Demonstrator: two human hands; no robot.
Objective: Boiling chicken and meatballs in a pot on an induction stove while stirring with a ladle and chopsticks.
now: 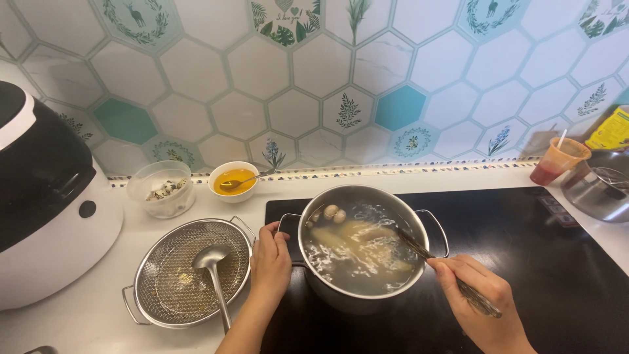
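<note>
**Both hands at the steel pot on the black cooktop**

The pot point(362, 249) stands on the left part of the cooktop point(537, 262), full of bubbling water with pale pieces of food and a few small round eggs near its far-left rim. The left hand point(270, 261) is pressed against the pot's left side, fingers curled narrowly around the left handle. The right hand point(481, 305), just right of the pot and nearer the viewer, has its fingers closed around the handle of a metal utensil point(445, 272); the utensil slants up and left over the rim, its far end down in the water.

Left of the pot, off the cooktop on the white counter, sits a mesh strainer point(187, 275) with a ladle point(213, 269) lying in it. Beyond the strainer, behind and left of the pot by the tiled wall, are a clear bowl point(162, 190) of small speckled bits and a white bowl point(234, 181) of orange liquid with a spoon in it. Far left of the pot stands a large black-and-white appliance point(46, 203). Far right of the pot, past the cooktop's back corner, are an orange cup point(559, 160) and another steel pot point(599, 187).
</note>
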